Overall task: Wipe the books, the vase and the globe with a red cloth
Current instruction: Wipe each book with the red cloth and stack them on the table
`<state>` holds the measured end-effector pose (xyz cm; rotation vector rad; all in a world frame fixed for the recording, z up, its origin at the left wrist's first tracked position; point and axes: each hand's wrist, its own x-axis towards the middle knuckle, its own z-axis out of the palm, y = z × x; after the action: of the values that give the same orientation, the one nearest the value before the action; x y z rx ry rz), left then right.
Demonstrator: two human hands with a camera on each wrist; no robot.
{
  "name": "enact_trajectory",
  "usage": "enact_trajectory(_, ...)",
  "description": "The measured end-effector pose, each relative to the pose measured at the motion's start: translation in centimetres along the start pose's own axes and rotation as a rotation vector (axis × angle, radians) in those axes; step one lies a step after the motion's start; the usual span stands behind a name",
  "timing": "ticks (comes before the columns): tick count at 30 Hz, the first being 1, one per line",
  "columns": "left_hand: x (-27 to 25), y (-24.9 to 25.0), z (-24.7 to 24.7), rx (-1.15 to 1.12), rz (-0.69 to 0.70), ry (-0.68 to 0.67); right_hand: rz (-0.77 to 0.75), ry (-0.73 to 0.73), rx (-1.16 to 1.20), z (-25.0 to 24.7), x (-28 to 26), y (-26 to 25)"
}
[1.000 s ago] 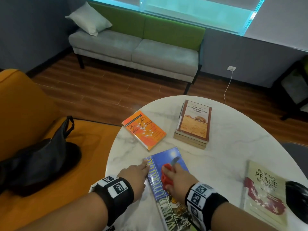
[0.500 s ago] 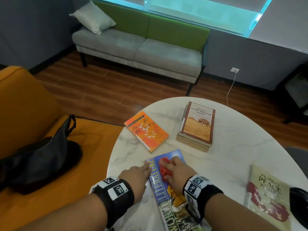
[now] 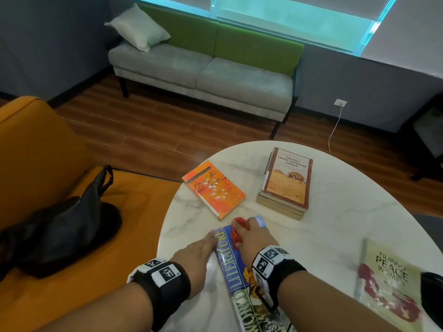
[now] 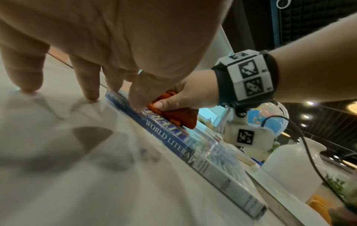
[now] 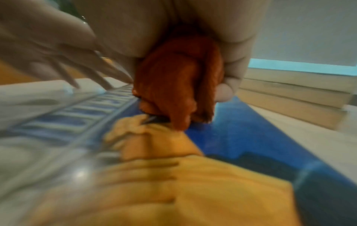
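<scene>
A blue World Literature book lies flat near the front of the round marble table. My right hand grips a bunched red cloth and presses it on the far end of the cover. My left hand lies with straight fingers on the table, fingertips against the book's spine. The globe and the white vase show only in the left wrist view, behind the right wrist.
An orange book and a stack of books lie farther back on the table. A pale Filipino Peace Women book lies at the right. A black bag sits on the orange seat at left.
My right hand has slid the red cloth away from me, up the blue cover toward its far end. The left hand has stayed at the spine.
</scene>
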<state>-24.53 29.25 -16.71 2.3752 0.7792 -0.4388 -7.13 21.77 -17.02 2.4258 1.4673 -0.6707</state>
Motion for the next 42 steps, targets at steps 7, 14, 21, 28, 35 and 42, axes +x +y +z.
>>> enact_trajectory(7, 0.2, 0.1, -0.8, -0.041, -0.065, -0.018, -0.255, -0.023, 0.111, 0.9, -2.4, -1.5)
enact_trajectory(14, 0.4, -0.1, -0.6, 0.142, 0.058, -0.083, -0.138, 0.069, 0.189, 3.4, -6.5, 1.7)
enact_trajectory(21, 0.2, 1.2, -0.3, 0.276, 0.047, -0.070, -0.149, 0.041, 0.292, 5.4, -8.9, 4.8)
enact_trajectory(28, 0.7, 3.0, 0.8, 0.368, -0.025, -0.023, -0.274, -0.020, 0.086, 6.5, -12.5, 3.2)
enact_trajectory(35, 0.9, 4.0, 1.1, 0.444, -0.057, -0.003, -0.173, 0.108, -0.018, 6.3, -12.6, 7.6)
enact_trajectory(42, 1.0, 4.4, 1.0, 0.443, -0.067, 0.008, -0.469, -0.007, -0.119, 6.1, -14.2, 5.3)
